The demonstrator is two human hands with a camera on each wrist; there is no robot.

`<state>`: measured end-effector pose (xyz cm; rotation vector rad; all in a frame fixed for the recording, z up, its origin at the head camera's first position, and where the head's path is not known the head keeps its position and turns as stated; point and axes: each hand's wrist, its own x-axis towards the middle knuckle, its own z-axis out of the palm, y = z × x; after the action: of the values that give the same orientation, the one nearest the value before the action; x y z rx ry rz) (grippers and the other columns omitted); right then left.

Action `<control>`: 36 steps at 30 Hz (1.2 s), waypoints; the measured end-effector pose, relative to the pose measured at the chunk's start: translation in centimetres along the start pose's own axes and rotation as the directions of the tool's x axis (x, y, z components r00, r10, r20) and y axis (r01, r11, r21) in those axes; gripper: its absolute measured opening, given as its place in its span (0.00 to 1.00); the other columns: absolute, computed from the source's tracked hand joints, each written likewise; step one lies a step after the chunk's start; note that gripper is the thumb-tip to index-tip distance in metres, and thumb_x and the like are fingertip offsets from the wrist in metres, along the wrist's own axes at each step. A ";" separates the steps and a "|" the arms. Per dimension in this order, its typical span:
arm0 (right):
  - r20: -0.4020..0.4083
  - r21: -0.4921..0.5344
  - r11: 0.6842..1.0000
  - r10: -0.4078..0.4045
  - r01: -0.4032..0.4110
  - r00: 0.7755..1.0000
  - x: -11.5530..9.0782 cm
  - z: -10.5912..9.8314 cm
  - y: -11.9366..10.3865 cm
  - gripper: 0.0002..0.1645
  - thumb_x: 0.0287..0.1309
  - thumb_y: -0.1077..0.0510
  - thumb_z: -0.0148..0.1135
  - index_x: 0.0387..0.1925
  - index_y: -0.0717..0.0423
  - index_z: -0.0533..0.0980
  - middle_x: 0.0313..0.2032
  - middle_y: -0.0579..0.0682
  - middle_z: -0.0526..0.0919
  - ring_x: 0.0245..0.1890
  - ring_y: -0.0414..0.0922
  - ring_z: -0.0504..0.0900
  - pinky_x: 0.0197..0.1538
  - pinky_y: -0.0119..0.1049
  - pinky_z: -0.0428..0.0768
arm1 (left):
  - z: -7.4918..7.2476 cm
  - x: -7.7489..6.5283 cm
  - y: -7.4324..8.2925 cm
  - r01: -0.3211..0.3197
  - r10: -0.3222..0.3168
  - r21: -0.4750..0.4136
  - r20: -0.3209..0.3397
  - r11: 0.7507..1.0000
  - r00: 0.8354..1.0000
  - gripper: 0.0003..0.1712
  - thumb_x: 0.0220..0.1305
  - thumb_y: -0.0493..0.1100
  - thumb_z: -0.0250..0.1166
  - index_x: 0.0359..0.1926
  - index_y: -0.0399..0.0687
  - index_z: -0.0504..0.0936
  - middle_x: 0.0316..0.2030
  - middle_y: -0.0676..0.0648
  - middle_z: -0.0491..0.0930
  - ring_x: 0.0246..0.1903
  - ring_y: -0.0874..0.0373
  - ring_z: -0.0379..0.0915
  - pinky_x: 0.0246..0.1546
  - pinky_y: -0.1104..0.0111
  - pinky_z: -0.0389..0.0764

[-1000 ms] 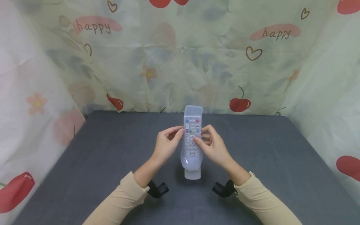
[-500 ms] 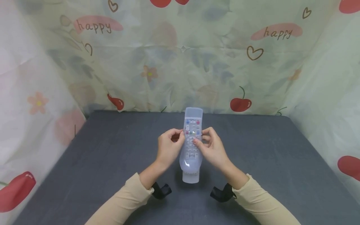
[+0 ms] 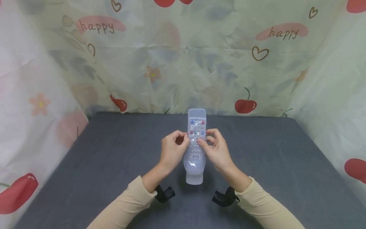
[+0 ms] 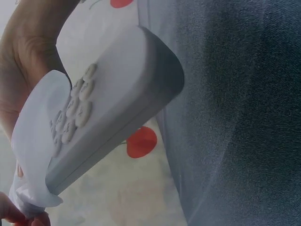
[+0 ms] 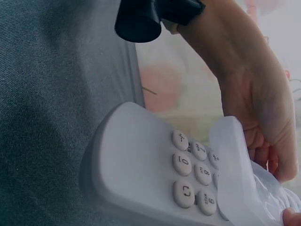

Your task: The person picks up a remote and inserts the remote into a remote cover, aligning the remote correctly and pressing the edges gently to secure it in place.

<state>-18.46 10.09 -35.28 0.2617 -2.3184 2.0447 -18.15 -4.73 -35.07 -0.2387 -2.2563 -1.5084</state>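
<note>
A pale remote control [image 3: 194, 180] sits part way inside a translucent silicone cover [image 3: 193, 166]. Its bare lower end sticks out below the cover's open mouth, while the cover's upper end extends past the buttons. My left hand [image 3: 172, 150] pinches the cover's left edge between thumb and fingers. On the other side my right hand [image 3: 218, 149] grips cover and remote, thumb pressed on the front and fingers at the right edge. In the left wrist view the remote [image 4: 108, 89] shows number keys beside the flared cover rim [image 4: 35, 122]. The right wrist view shows more number keys [image 5: 183, 165].
A dark grey table [image 3: 120, 149] lies under the hands. Patterned cloth [image 3: 186, 63] hangs behind it and along both sides. Each wrist carries a black camera mount, such as the left one [image 3: 165, 194]. Cream sleeves [image 3: 131, 200] cover the forearms.
Both hands and the covered remote have dipped slightly toward me, then risen a little. The left fingers have shifted slightly right along the cover's edge. The remote's lower end still sticks out.
</note>
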 end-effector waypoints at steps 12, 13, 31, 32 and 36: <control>0.050 -0.017 1.000 0.005 -0.004 0.999 0.3 -0.7 -0.5 0.19 0.60 0.68 0.56 0.50 0.65 0.60 0.44 0.71 0.78 0.31 0.43 0.84 0.39 0.38 0.82 | -0.8 1.1 0.4 0.073 -0.064 -0.067 0.125 0.995 0.990 0.16 0.65 0.43 0.57 0.45 0.35 0.82 0.30 0.40 0.84 0.29 0.50 0.81 0.29 0.71 0.81; 0.059 -0.021 1.000 0.002 -0.001 0.998 0.2 -0.8 -0.5 0.19 0.60 0.67 0.56 0.50 0.65 0.60 0.44 0.71 0.78 0.32 0.44 0.84 0.40 0.38 0.82 | -0.8 1.2 0.4 0.093 -0.082 -0.069 0.148 0.993 0.986 0.18 0.66 0.45 0.57 0.47 0.36 0.81 0.30 0.40 0.84 0.30 0.50 0.81 0.29 0.71 0.81; 0.220 -0.172 0.985 0.074 -0.036 0.973 0.2 -1.5 -0.7 0.24 0.62 0.60 0.57 0.55 0.61 0.60 0.46 0.66 0.81 0.43 0.50 0.83 0.49 0.44 0.79 | -0.9 1.8 0.2 0.163 -0.146 -0.054 0.229 0.985 0.962 0.14 0.63 0.44 0.60 0.35 0.34 0.82 0.29 0.38 0.82 0.25 0.61 0.72 0.24 0.72 0.70; 0.228 -0.174 0.984 0.081 -0.042 0.970 0.3 -1.6 -0.6 0.24 0.62 0.59 0.57 0.56 0.61 0.60 0.46 0.65 0.81 0.44 0.50 0.83 0.50 0.45 0.78 | -0.9 1.8 0.2 0.165 -0.146 -0.064 0.236 0.984 0.961 0.14 0.64 0.44 0.60 0.36 0.35 0.82 0.30 0.38 0.82 0.26 0.60 0.73 0.25 0.73 0.72; 0.243 -0.206 0.978 0.076 -0.026 0.967 0.4 -2.3 -0.5 0.24 0.64 0.55 0.55 0.57 0.60 0.62 0.50 0.63 0.80 0.49 0.51 0.80 0.55 0.48 0.76 | -0.6 1.6 0.2 0.201 -0.161 -0.128 0.266 0.971 0.950 0.15 0.66 0.45 0.58 0.41 0.36 0.81 0.34 0.37 0.83 0.28 0.59 0.77 0.28 0.72 0.76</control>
<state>-18.96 12.24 -34.41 0.4800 -2.6835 1.8733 -19.34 -5.33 -33.97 -0.2907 -2.4160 -1.8450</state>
